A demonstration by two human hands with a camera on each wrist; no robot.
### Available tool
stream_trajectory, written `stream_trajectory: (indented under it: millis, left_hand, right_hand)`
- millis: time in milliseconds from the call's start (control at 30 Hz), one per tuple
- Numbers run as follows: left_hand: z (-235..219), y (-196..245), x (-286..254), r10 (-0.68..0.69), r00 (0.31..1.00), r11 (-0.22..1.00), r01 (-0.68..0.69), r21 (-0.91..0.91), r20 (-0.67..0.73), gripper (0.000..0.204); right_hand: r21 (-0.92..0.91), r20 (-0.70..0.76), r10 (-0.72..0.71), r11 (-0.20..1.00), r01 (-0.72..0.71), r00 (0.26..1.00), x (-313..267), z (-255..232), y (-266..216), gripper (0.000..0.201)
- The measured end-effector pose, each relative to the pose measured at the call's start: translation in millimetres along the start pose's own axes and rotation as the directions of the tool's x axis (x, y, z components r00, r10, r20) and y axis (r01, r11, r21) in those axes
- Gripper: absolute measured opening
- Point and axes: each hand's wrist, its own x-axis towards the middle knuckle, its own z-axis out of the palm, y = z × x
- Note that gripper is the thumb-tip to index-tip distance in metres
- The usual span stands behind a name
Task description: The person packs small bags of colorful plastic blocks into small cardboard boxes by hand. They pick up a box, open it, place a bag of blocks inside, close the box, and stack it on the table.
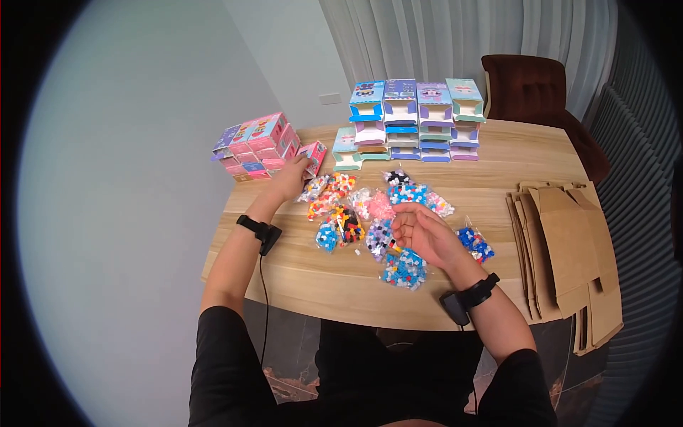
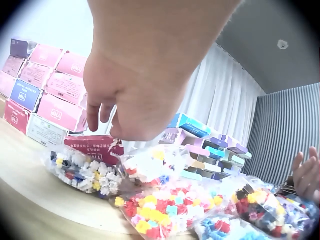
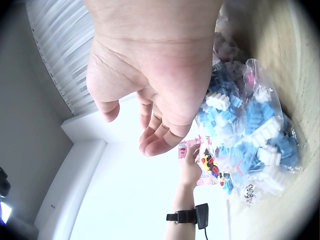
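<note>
The left hand (image 1: 289,179) is at a pink box (image 1: 315,153) beside the box stack; its fingers grip the upper part. In the left wrist view the left hand (image 2: 135,95) comes down over the same box (image 2: 92,145), its fingertips partly hidden. Above the bags of coloured pieces (image 1: 405,268) hovers the right hand (image 1: 430,238), palm turned inward and fingers loosely bent, holding nothing. The right wrist view shows this hand (image 3: 155,95) empty beside a bag of blue and white pieces (image 3: 265,135).
Stacked pink and purple boxes (image 1: 267,135) stand at the left. Open-ended boxes (image 1: 400,112) are piled at the back. Flattened cardboard (image 1: 580,235) lies at the right edge, and a brown chair (image 1: 526,89) is behind. One bag of blue pieces (image 1: 475,244) lies right of the others.
</note>
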Motion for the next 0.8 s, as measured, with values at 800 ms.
stream_trajectory:
  millis: [800]
  left_hand:
    - [8.8,-36.2,9.6,0.038,0.998,0.993,-0.044,0.113,0.057,0.042]
  right_hand:
    - [-0.005,-0.005,-0.003,1.0,0.003,1.0,0.2,1.0,0.6,0.04]
